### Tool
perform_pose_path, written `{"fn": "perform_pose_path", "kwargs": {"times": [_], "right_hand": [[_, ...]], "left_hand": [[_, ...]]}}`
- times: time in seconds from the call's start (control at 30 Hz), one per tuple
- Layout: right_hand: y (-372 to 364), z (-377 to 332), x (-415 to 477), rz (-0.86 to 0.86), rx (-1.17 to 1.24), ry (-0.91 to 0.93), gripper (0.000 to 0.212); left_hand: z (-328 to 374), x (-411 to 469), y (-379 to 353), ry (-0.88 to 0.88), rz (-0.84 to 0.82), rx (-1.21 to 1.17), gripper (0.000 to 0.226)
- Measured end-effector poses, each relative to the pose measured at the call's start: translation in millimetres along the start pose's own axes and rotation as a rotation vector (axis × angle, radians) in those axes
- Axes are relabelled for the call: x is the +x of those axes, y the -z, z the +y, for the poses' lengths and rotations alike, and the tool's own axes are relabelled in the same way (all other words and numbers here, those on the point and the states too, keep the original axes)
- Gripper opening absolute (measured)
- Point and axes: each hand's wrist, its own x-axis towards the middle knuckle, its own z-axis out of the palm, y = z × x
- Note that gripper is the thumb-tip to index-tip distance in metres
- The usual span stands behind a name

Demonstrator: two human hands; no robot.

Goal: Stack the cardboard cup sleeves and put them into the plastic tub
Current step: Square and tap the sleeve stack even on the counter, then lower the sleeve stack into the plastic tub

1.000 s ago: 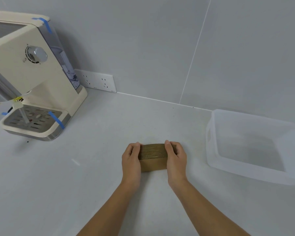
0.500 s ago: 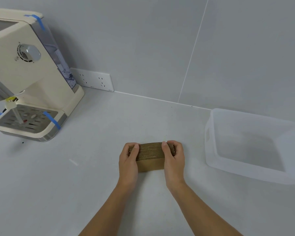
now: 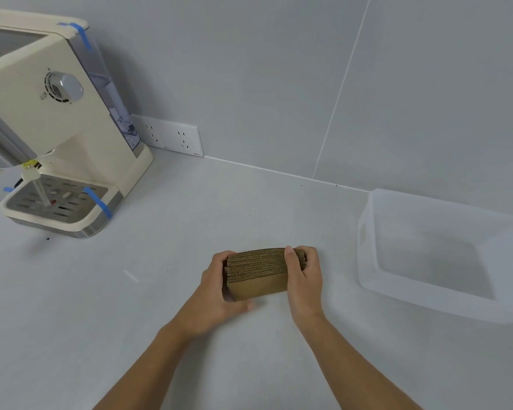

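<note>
A stack of brown cardboard cup sleeves point(image 3: 258, 273) stands on edge on the white counter, corrugated edges facing up. My left hand point(image 3: 216, 288) grips its left end, thumb under the near face. My right hand point(image 3: 304, 276) clasps the right end, fingers curled over the top. The translucent plastic tub point(image 3: 367, 270) sits to the right, a short gap from my right hand, with nothing inside it.
A cream coffee machine point(image 3: 57, 119) with blue tape strips and a metal drip tray stands at the back left. A white wall socket strip point(image 3: 169, 136) is behind it. Grey wall panels close off the back of the counter.
My left hand has slid lower on the stack, its thumb now under the near face. The stack has stayed in place between both hands.
</note>
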Motion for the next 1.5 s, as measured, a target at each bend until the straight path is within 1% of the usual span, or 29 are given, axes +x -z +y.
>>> {"fn": "perform_pose_path", "kwargs": {"times": [0.03, 0.1, 0.17, 0.27, 0.33, 0.37, 0.43, 0.47, 0.5, 0.53, 0.63, 0.77, 0.97, 1.23, 1.33, 1.5], "right_hand": [[0.6, -0.1, -0.3, -0.003, -0.009, 0.001, 0.012], [2.7, -0.8, -0.7, -0.027, -0.027, 0.008, 0.012], [6.6, -1.3, -0.2, -0.081, -0.058, 0.015, 0.013], [18.1, -5.3, 0.6, -0.204, -0.095, 0.005, 0.012], [30.1, -8.5, 1.5, -0.327, -0.083, -0.019, 0.013], [36.9, -9.4, 2.6, -0.406, -0.085, -0.042, 0.023], [51.2, -11.2, 6.7, -0.564, -0.116, -0.109, 0.058], [57.1, -12.0, 9.1, -0.622, -0.145, -0.127, 0.071], [61.5, -13.4, 11.0, -0.657, -0.19, -0.122, 0.078], [64.2, -14.6, 13.0, -0.669, -0.247, -0.102, 0.078], [65.0, -14.9, 14.7, -0.604, -0.336, -0.012, 0.062], [61.8, -13.5, 8.6, -0.488, -0.248, -0.015, 0.05], [68.8, -42.6, 4.0, -0.376, -0.148, 0.049, 0.047], [106.8, -109.9, 8.0, -0.242, 0.06, 0.204, 0.046], [133.0, -130.7, 11.9, -0.17, 0.119, 0.243, 0.045], [179.9, -148.5, 21.5, -0.067, 0.125, 0.269, 0.041]], "left_hand": [[-1.3, -1.6, 2.3, -0.011, 0.019, 0.037, 0.068], [-3.7, -2.7, 4.9, -0.04, 0.078, 0.086, 0.057], [-4.7, -2.3, 5.9, -0.057, 0.109, 0.106, 0.047], [-6.5, -1.0, 5.5, -0.068, 0.114, 0.119, 0.04], [-7.7, -0.1, 5.6, -0.066, 0.11, 0.124, 0.04], [-8.4, 0.3, 5.8, -0.063, 0.106, 0.124, 0.04], [-8.4, 1.3, 5.9, -0.057, 0.105, 0.121, 0.04], [-8.5, 1.8, 5.8, -0.053, 0.106, 0.117, 0.04], [-8.2, 1.9, 5.9, -0.05, 0.107, 0.116, 0.04], [-8.1, 2.2, 5.9, -0.044, 0.107, 0.114, 0.04], [-6.5, 1.8, 6.4, -0.025, 0.098, 0.105, 0.039], [-2.4, 1.0, 8.3, 0.002, 0.1, 0.072, 0.038], [28.0, 5.6, 11.0, -0.045, 0.129, 0.028, 0.038], [113.4, 35.3, -14.4, -0.206, 0.12, -0.1, 0.05], [140.9, 51.0, -36.7, -0.25, 0.094, -0.133, 0.044], [170.4, 75.9, -82.3, -0.271, 0.045, -0.188, 0.036]]}}
